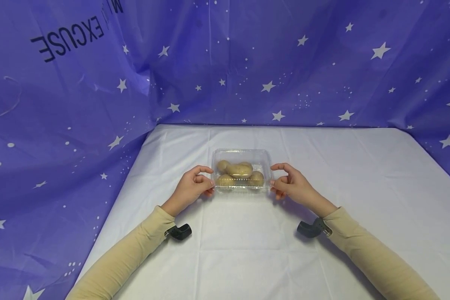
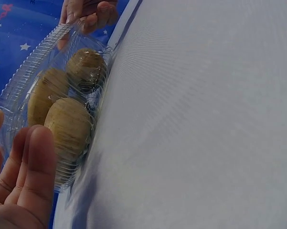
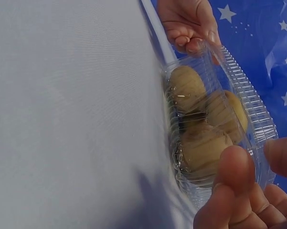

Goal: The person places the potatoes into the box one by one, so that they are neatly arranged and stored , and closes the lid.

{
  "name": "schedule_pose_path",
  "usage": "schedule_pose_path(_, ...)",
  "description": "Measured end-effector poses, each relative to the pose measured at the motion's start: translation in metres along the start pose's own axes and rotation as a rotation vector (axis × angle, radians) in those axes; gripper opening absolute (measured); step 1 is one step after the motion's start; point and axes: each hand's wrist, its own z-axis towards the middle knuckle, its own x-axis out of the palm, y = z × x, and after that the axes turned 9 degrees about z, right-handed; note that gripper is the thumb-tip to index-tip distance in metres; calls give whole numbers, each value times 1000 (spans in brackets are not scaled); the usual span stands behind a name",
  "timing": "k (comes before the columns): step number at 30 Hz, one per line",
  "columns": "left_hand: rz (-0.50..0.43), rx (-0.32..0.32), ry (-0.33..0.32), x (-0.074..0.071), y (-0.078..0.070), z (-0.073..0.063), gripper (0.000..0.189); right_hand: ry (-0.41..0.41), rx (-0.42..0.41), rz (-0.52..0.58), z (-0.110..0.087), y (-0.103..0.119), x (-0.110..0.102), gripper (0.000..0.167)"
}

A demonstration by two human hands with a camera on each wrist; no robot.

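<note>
A clear plastic clamshell container with several potatoes inside sits on the white table; its lid appears closed. At its left end, my left hand holds the rim between thumb and fingers. The right hand grips the opposite end in the same way, its index finger stretched along the side. Both wrist views show the ribbed edge of the container and potatoes through the plastic. Fingertips beneath the rim are partly hidden in the head view.
A white cloth covers the table. Purple-blue fabric with white stars hangs behind it and along the left and right sides. Black camera mounts are worn at both wrists, over beige sleeves.
</note>
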Motion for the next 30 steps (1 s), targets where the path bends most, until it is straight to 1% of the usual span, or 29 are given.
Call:
schedule_pose_path(6, 2, 27, 8, -1, -1, -1, 40, -22, 0, 13, 0, -1, 1, 54)
schedule_pose_path(11, 5, 12, 2, -1, 0, -1, 40, -30, 7, 3, -2, -2, 3, 55)
schedule_pose_path(17, -7, 7, 35, -3, 1, -1, 41, -18, 2, 2, -1, -2, 4, 55)
schedule_pose_path(24, 58, -22, 57, -8, 3, 0, 39, 20, 34, -15, 2, -3, 2, 54)
schedule_pose_path(27, 87, -16, 63, -9, 3, 1, 39, 24, 45, -46, 3, -2, 1, 54)
schedule_pose_path(30, 117, -1, 54, -11, 2, 1, 37, 27, 43, -83, 3, 0, -1, 53)
